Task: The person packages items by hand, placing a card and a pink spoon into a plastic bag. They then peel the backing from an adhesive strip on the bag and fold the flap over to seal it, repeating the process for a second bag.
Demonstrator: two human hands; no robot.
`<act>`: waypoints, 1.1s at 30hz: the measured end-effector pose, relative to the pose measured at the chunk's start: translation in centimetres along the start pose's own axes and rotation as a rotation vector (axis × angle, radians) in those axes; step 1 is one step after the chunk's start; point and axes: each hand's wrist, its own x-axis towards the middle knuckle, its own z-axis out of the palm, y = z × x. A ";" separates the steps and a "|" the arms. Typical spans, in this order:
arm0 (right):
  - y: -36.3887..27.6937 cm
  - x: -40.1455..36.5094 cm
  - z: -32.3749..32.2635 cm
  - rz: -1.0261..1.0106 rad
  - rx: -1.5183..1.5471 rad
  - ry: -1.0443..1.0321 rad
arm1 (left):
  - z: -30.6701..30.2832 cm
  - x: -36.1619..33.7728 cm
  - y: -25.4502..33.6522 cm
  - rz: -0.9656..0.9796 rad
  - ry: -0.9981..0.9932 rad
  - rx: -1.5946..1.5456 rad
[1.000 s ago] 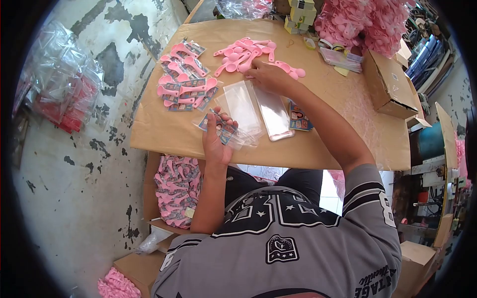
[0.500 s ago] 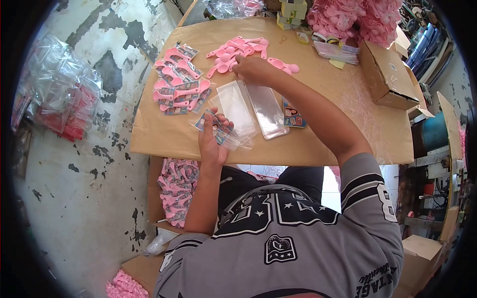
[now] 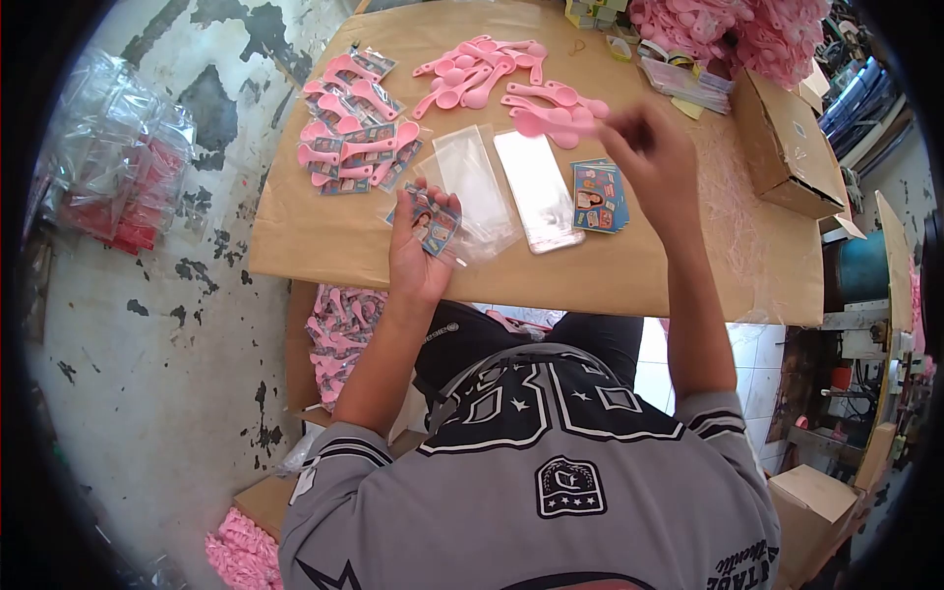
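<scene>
My left hand (image 3: 417,265) is closed around a printed card (image 3: 433,228) with clear plastic about it, just above the table's near side. Between the fingers of my right hand (image 3: 661,167), a pink measuring spoon (image 3: 551,126) points leftward; hand and spoon are blurred by motion. Beneath the spoon lies a stack of shiny clear bags (image 3: 541,197), beside looser clear bags (image 3: 474,187). A stack of printed cards (image 3: 597,200) rests to the right of them. Loose pink spoons (image 3: 477,71) are heaped farther back. At left, more pink spoons (image 3: 359,133) lie together with cards and clear plastic.
The brown-covered table (image 3: 344,258) carries a cardboard box (image 3: 787,147) and big bags of pink spoons (image 3: 728,34) at the right. Below its left edge stands a carton of packed spoons (image 3: 339,339). Clear plastic bags (image 3: 113,147) sit at far left.
My right hand has come away from the spoon heap toward the right, bringing one pink spoon with it. The card stack is now uncovered. My left hand still holds its card, tilted more toward view.
</scene>
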 end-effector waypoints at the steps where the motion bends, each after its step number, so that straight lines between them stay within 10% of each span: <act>1: 1.0 -2.1 -0.6 0.131 0.113 0.025 | 0.1 0.1 0.0 0.020 0.004 -0.021; 17: 0.6 -12.2 2.5 0.531 0.881 -0.045 | 5.6 -0.4 -6.6 0.223 -0.156 0.099; 33: 0.1 -12.2 5.4 0.099 0.538 0.087 | 6.0 -2.3 -8.6 -0.196 -0.131 0.092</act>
